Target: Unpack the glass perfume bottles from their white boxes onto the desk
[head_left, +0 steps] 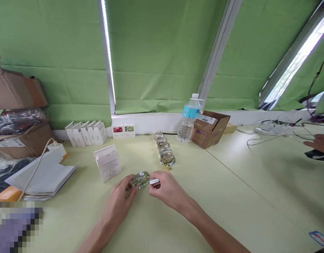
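My left hand point(121, 198) is closed around the side of a rounded glass perfume bottle point(140, 179), its fingers and thumb on the glass. A small silvery nozzle shows at the bottle's top. Just right of it, my right hand point(168, 188) pinches a shiny silver cylindrical cap point(154, 182). Whether the right fingers also touch the bottle, I cannot tell. Behind my hands runs a row of several similar glass bottles point(166, 150), with small gold-coloured pieces point(167, 168) at its near end. A white carton point(108, 165) stands upright with its flap up, left of the bottle.
Several open white cartons point(86, 134) and two small picture boxes point(123, 131) line the back. A water bottle point(187, 121) stands beside a brown cardboard box point(209, 129). Papers point(43, 175) and packages lie left. Cables and a power strip point(275, 129) lie right, near another person's hand point(319, 143).
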Demonstrator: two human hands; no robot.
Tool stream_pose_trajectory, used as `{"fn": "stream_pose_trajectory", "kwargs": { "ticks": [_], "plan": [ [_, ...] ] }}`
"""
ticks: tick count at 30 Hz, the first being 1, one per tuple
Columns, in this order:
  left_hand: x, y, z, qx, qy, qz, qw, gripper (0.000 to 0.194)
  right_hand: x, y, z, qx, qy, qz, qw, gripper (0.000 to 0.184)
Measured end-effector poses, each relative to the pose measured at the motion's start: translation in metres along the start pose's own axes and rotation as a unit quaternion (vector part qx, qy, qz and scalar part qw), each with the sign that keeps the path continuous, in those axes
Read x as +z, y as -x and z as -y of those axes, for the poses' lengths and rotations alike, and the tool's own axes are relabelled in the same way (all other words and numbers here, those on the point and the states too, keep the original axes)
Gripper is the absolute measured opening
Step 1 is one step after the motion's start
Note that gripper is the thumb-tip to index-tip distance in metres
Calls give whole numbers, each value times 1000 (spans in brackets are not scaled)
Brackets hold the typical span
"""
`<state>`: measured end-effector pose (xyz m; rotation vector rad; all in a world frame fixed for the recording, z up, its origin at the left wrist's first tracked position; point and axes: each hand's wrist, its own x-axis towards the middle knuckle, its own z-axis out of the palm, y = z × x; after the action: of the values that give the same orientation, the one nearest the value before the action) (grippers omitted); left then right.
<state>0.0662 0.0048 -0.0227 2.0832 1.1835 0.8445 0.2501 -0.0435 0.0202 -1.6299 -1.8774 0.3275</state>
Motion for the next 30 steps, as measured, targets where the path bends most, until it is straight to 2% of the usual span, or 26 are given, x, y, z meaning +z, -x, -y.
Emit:
{"fn": "stream_pose_trajectory", "kwargs": {
  "ticks": [5, 9, 13, 18, 24, 30],
  "plan": [
    [1, -4, 5, 12, 33, -4, 999, 28, 25, 6, -1, -38, 56, 67, 995, 9],
    [1, -4, 6, 3, 49, 8, 999, 26, 33, 7, 3, -42, 103, 98, 989, 8],
    [0, -4, 7, -9, 48, 12, 999, 26, 32, 7, 8, -47, 105, 120, 986, 15],
    [-1, -4, 6, -4, 56, 16, 998, 26, 31, 6, 6, -10, 66, 132, 989, 12],
    [0, -5, 7, 5, 61, 11, 998, 26, 27, 4, 4, -45, 24, 126, 991, 9],
    [0, -6, 10, 27, 36, -9, 999, 27, 15, 6, 0, 9, 38, 131, 991, 14]
  ]
}}
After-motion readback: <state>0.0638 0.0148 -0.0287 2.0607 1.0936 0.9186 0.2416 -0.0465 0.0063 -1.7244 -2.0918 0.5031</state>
